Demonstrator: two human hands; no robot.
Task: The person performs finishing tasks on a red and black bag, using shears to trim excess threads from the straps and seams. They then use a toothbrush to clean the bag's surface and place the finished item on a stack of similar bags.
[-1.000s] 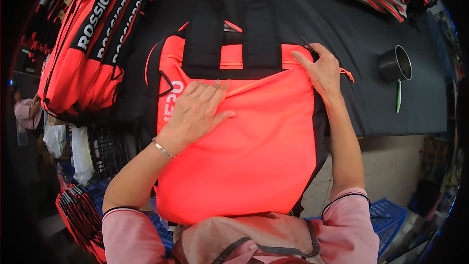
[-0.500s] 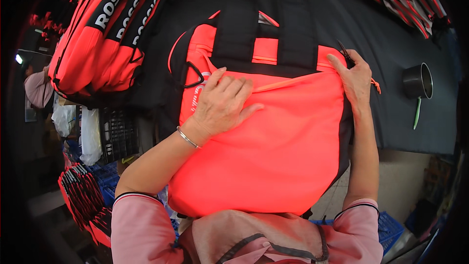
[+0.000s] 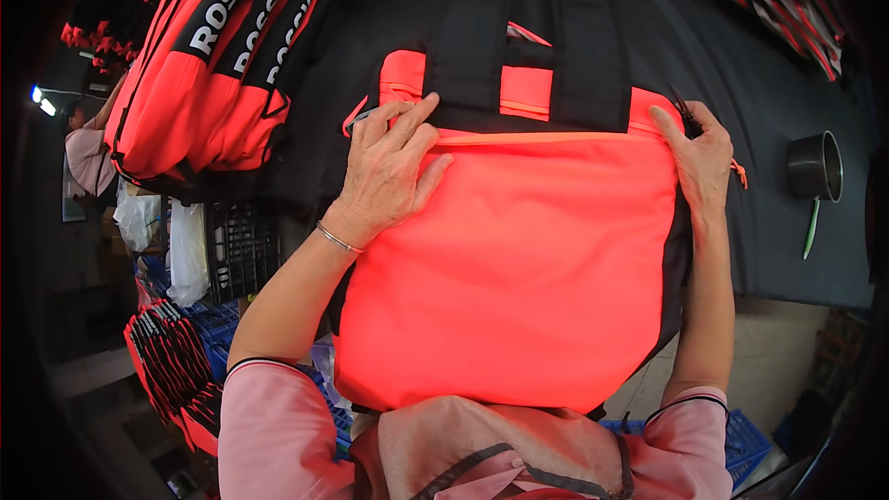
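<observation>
The coral-red backpack [image 3: 519,268] lies in front of me, across the near edge of the worktop [image 3: 769,264], its black shoulder straps [image 3: 590,46] toward the far edge. I judge it light, soft and floppy, easily wrinkled, best taken at the two upper corners of the front panel, by the zip [image 3: 556,139]. My left hand [image 3: 387,171] is on the left corner, fingers half spread; I can't tell whether the tips pinch fabric. My right hand [image 3: 704,162] is closed around a dark pointed tool [image 3: 683,113], perhaps snips, thumb on the right corner. Dark cloth covers the worktop; a metal cup [image 3: 815,168] stands near its right edge, finished backpacks [image 3: 181,106] along its left. Beyond the left edge, a co-worker [image 3: 88,157] stands.
</observation>
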